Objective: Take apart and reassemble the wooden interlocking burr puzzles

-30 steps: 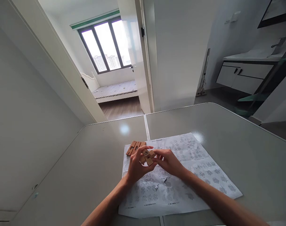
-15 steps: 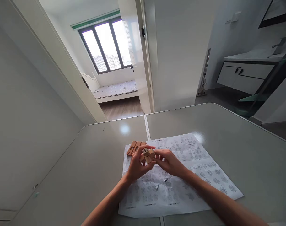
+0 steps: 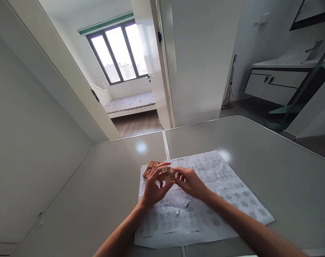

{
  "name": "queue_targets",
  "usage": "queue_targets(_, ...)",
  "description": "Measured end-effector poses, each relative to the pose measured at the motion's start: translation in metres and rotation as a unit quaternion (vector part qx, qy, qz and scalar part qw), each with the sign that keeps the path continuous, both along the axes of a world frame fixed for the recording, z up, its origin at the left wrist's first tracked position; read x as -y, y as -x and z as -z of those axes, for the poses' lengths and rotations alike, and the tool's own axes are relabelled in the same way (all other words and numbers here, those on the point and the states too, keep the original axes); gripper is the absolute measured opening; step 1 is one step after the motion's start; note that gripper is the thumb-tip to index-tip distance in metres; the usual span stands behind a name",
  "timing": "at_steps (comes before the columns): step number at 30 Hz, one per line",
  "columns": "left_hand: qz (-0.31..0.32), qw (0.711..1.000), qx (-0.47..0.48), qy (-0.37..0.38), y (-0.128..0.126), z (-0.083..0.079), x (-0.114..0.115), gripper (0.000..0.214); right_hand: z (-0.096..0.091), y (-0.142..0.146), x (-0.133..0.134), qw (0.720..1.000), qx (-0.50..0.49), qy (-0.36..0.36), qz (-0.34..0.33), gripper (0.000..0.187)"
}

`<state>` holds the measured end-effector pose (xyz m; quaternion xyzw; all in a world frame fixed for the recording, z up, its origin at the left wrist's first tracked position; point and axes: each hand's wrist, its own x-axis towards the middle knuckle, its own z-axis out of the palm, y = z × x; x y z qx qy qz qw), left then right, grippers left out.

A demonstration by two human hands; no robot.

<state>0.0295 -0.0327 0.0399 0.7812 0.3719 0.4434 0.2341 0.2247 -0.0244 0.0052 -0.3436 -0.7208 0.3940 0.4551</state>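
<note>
Between my two hands is a small wooden burr puzzle (image 3: 167, 175), its interlocked blocks crossing one another and a dark mark on one end face. My left hand (image 3: 155, 185) curls round it from the left, thumb below and fingers over the top. From the right, the fingers of my right hand (image 3: 190, 182) pinch its side. Notched wooden puzzle pieces (image 3: 151, 167) lie side by side just behind my left hand, partly covered by it. Under both hands spreads a creased paper sheet (image 3: 194, 221) printed with rows of puzzle diagrams.
The grey table (image 3: 111, 185) has a pale seam (image 3: 166, 144) down its middle. Two small torn spots (image 3: 177, 213) show on the sheet. Beyond the table are an open door (image 3: 151, 60), a bed (image 3: 132, 101) and a washbasin cabinet (image 3: 274, 84).
The fingers of my left hand have shifted over the top of the puzzle, and the puzzle has tilted slightly. My right hand keeps nearly the same place. The view has moved a little.
</note>
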Motion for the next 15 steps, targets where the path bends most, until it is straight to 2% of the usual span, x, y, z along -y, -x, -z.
queue_targets(10, 0.018, 0.998, 0.048, 0.042, 0.0010, 0.0084, -0.0022, 0.032, -0.0032, 0.0058, 0.0079, 0.999, -0.013, -0.018, 0.024, 0.045)
queue_targets(15, 0.030, 0.995, 0.056, 0.071, 0.0014, 0.0069, -0.0020, 0.033, -0.0045, 0.0063, 0.0087, 0.999, -0.002, -0.017, 0.028, 0.048)
